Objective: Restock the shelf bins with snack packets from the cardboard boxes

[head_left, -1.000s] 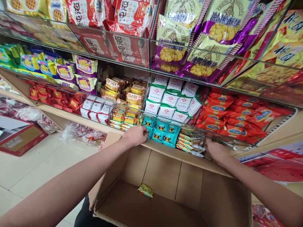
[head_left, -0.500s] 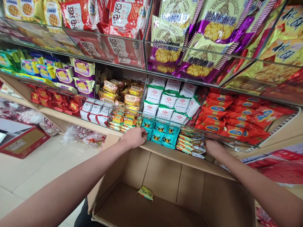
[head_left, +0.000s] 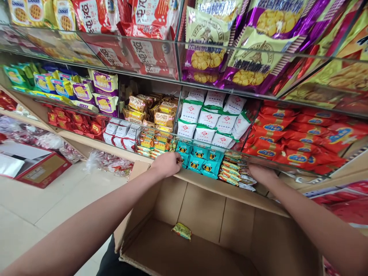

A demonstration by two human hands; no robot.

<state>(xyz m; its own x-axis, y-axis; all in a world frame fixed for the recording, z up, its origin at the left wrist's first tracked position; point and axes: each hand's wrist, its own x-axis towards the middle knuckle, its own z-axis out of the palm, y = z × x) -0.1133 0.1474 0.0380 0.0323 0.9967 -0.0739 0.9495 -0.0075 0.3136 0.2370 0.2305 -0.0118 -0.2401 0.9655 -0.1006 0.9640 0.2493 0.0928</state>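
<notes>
At the front of a snack shelf, both arms are stretched forward over an open cardboard box (head_left: 218, 203). The left hand (head_left: 166, 164) is laid knuckles-up on the box's far rim, with its fingers curled down at the edge of a bin of teal packets (head_left: 198, 161); whether anything is gripped cannot be told. The right hand (head_left: 260, 174) is held palm-down further along the same rim, just beside a stack of small striped packets (head_left: 233, 173). Its fingertips are hidden among the goods, so its grasp cannot be told either.

The box is tipped against the shelf, with its flaps open. Only one thing is seen inside: a single yellow-green packet (head_left: 182, 230), lying on the bottom near the far wall.

Behind the hands, the shelf (head_left: 94, 141) is divided into clear-fronted bins. White packets with green tops (head_left: 208, 122) are stacked behind the teal ones, and red packets (head_left: 287, 143) fill the bin to their right. On the tier above, large purple bags of biscuits (head_left: 230, 61) are stood upright. On the floor to the left, a red box (head_left: 40, 172) is seen.
</notes>
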